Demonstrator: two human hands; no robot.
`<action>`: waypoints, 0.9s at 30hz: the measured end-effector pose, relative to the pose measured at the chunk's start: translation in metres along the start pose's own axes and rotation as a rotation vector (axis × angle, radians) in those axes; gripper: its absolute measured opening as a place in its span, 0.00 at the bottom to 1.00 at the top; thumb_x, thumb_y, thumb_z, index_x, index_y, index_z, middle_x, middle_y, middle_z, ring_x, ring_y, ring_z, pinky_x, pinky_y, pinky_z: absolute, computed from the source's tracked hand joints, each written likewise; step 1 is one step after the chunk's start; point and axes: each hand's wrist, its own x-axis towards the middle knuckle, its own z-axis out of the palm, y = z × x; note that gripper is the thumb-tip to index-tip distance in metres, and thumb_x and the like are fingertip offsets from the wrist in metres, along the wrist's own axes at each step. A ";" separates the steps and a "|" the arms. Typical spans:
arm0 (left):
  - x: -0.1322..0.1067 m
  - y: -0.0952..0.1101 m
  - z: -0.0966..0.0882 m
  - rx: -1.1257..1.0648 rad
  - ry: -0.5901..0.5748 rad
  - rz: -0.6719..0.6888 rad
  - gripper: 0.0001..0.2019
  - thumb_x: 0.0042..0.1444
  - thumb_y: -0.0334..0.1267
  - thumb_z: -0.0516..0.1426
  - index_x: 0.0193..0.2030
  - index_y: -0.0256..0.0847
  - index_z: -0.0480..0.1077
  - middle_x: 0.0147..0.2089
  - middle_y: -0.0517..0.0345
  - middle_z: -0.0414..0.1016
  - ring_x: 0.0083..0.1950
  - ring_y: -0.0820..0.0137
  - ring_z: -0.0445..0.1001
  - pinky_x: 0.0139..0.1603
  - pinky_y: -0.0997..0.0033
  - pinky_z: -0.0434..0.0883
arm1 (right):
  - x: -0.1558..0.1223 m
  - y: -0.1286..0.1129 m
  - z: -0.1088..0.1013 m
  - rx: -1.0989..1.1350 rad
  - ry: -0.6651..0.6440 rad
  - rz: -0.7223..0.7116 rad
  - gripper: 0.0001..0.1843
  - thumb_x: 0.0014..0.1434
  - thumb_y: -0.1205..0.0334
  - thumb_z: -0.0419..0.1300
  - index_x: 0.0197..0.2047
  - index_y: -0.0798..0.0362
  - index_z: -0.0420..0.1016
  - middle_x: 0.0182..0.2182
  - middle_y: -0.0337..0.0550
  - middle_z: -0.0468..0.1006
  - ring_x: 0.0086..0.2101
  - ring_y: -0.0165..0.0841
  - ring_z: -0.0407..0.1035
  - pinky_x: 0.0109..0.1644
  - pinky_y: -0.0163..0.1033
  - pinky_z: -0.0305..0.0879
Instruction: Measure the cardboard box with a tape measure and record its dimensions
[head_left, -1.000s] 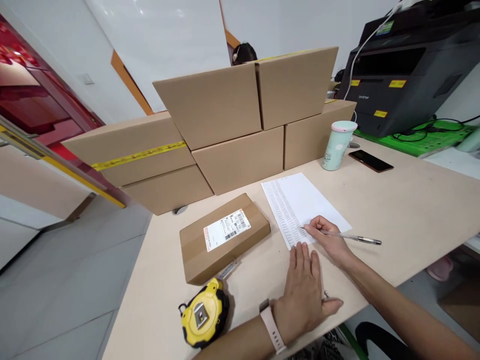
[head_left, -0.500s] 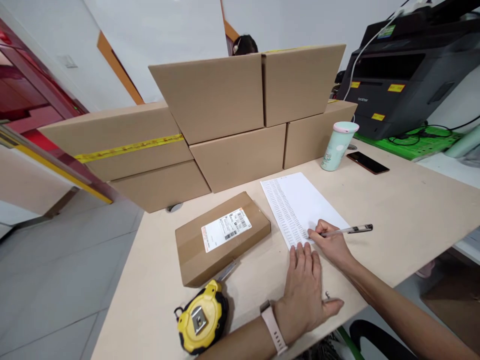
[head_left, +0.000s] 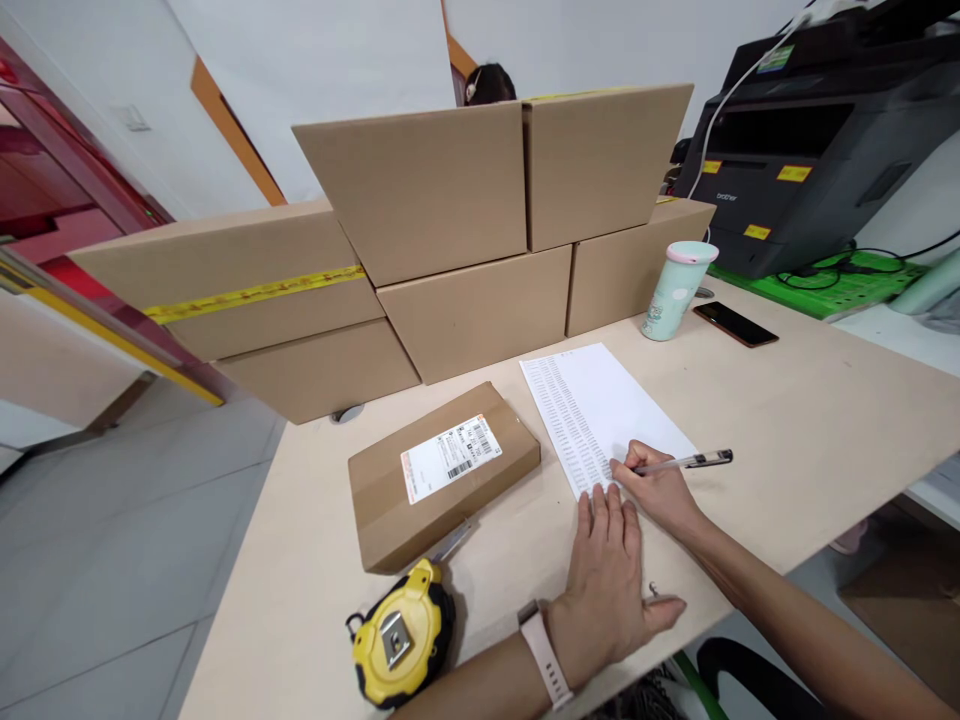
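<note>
My right hand [head_left: 654, 485] is closed round a pen [head_left: 686, 462], its tip on the lower edge of a white printed sheet [head_left: 600, 405]. Flat on the table lies my left hand [head_left: 609, 580], fingers stretched out, fingertips touching the sheet's near edge; a pink watch strap is on the wrist. To the left a flat brown parcel [head_left: 439, 472] with a white barcode label rests on the table. A yellow tape measure [head_left: 401, 635] sits in front of it, its blade running under the parcel.
Stacked cardboard boxes [head_left: 450, 250] wall off the table's far side, one banded with yellow tape. A mint cup [head_left: 673, 290] and a dark phone [head_left: 735, 323] stand right of them, with a black printer [head_left: 817, 130] behind. A person's head shows behind the boxes.
The pen's rear end has lifted and swung toward the sheet as my right hand writes. My left hand stays flat in place. The view has shifted slightly.
</note>
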 end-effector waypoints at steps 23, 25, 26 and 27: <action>0.000 0.000 -0.002 0.024 -0.009 -0.005 0.46 0.57 0.64 0.42 0.68 0.21 0.45 0.70 0.29 0.43 0.71 0.43 0.40 0.70 0.45 0.45 | 0.000 -0.010 -0.002 0.026 0.026 0.033 0.16 0.48 0.58 0.57 0.17 0.48 0.52 0.15 0.31 0.54 0.20 0.27 0.50 0.23 0.34 0.49; 0.000 0.000 -0.003 0.025 -0.017 -0.007 0.46 0.57 0.64 0.42 0.68 0.21 0.45 0.70 0.29 0.43 0.71 0.44 0.40 0.70 0.46 0.45 | 0.001 -0.009 -0.001 0.021 0.029 0.026 0.16 0.47 0.58 0.57 0.17 0.49 0.52 0.15 0.31 0.54 0.20 0.27 0.50 0.23 0.34 0.48; 0.000 0.000 -0.003 0.025 -0.022 -0.007 0.47 0.57 0.64 0.42 0.68 0.21 0.45 0.70 0.29 0.43 0.71 0.44 0.40 0.70 0.46 0.46 | 0.001 -0.009 -0.001 0.021 0.031 0.022 0.16 0.47 0.58 0.57 0.17 0.49 0.52 0.15 0.31 0.54 0.20 0.27 0.50 0.23 0.34 0.48; 0.000 0.000 -0.004 0.023 -0.025 -0.007 0.46 0.57 0.64 0.42 0.68 0.21 0.45 0.70 0.29 0.43 0.71 0.44 0.40 0.70 0.45 0.46 | 0.001 -0.009 -0.001 0.022 0.034 0.019 0.16 0.47 0.59 0.57 0.17 0.49 0.52 0.15 0.31 0.54 0.20 0.26 0.49 0.23 0.34 0.48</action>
